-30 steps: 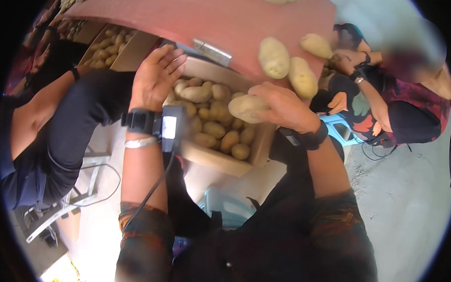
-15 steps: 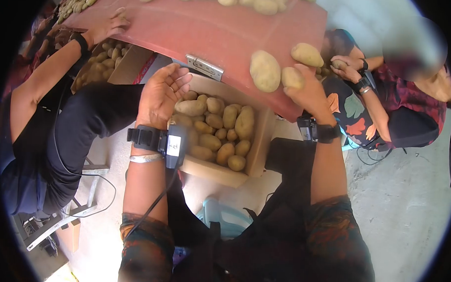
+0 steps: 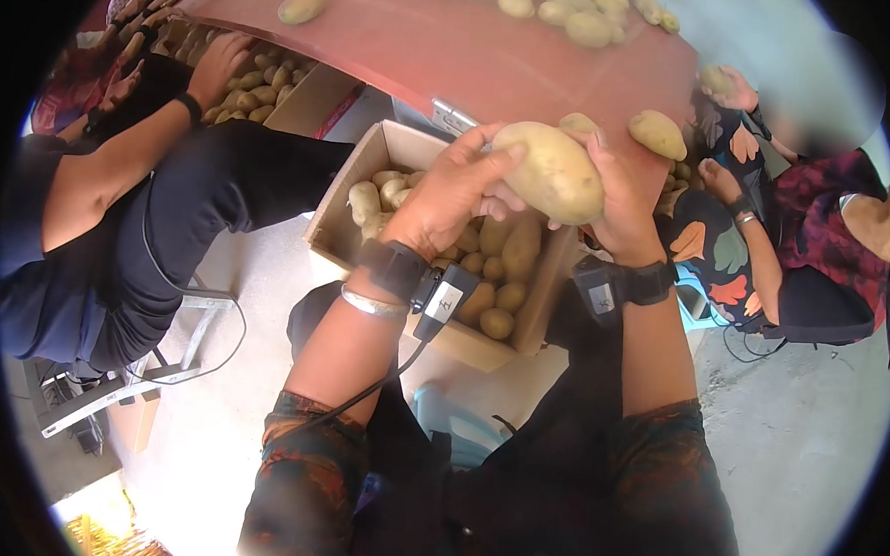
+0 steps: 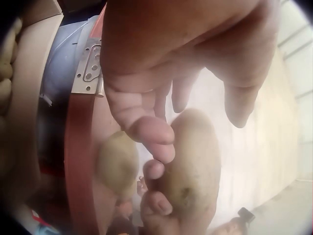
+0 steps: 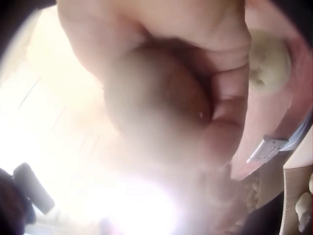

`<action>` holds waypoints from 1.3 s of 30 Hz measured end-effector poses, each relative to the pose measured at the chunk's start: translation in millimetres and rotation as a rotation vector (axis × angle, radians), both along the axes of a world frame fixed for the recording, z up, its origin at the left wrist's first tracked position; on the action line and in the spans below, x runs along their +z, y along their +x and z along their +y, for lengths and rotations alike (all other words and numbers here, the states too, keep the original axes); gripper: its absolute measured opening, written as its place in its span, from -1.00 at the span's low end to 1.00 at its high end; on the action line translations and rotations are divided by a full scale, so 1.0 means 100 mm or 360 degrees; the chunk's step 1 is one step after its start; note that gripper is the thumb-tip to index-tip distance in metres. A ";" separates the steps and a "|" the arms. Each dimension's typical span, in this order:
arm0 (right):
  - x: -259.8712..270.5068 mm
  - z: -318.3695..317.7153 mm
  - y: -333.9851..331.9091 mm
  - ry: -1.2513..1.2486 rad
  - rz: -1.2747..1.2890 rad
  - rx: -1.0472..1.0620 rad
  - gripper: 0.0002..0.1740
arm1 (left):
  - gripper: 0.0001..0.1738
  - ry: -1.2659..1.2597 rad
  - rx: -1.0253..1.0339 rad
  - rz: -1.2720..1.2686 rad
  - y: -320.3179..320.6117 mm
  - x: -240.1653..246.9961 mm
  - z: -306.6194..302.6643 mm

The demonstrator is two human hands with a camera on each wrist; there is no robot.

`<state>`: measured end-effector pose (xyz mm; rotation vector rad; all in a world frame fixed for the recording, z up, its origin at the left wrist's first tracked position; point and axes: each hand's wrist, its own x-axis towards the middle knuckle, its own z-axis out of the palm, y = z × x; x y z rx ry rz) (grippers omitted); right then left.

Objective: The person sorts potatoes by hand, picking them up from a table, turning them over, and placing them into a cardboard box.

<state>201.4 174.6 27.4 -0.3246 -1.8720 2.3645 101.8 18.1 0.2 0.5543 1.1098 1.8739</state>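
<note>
A large pale potato (image 3: 547,169) is raised above the near edge of the red table. My right hand (image 3: 624,211) grips its right end, and in the right wrist view the fingers curl around the potato (image 5: 151,103). At the other end is my left hand (image 3: 438,204), thumb and fingers spread either side of it. The left wrist view shows that thumb straight and apart from the potato (image 4: 198,142), the fingertips close beside it. Under both hands stands a cardboard box (image 3: 410,144) of potatoes, partly hidden by the left hand and wrist.
Two potatoes lie near the edge of the red table (image 3: 423,52), one potato (image 3: 657,135) at its right corner. Several more are at the back. A metal hinge (image 3: 453,117) sits on the edge. People work on both sides; another potato box (image 3: 319,102) stands left.
A second ago my right hand held another potato over the box; that one now lies inside. The right hand reached to the table and brought back the large potato. My left hand moved right towards it.
</note>
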 end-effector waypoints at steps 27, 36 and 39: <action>-0.03 -0.21 -0.24 0.1285 0.0180 0.0239 -0.26 | -0.56 -0.0350 0.0501 -0.0320 -0.52 -0.04 -0.34; -0.13 -0.19 -0.20 0.1458 -0.0041 0.0103 -0.56 | -0.52 -0.0299 0.0481 -0.0454 -0.53 -0.10 -0.34; -0.21 0.02 -0.25 0.1465 0.0373 -0.0466 -0.76 | -0.50 -0.0324 0.0487 -0.0429 -0.48 -0.10 -0.33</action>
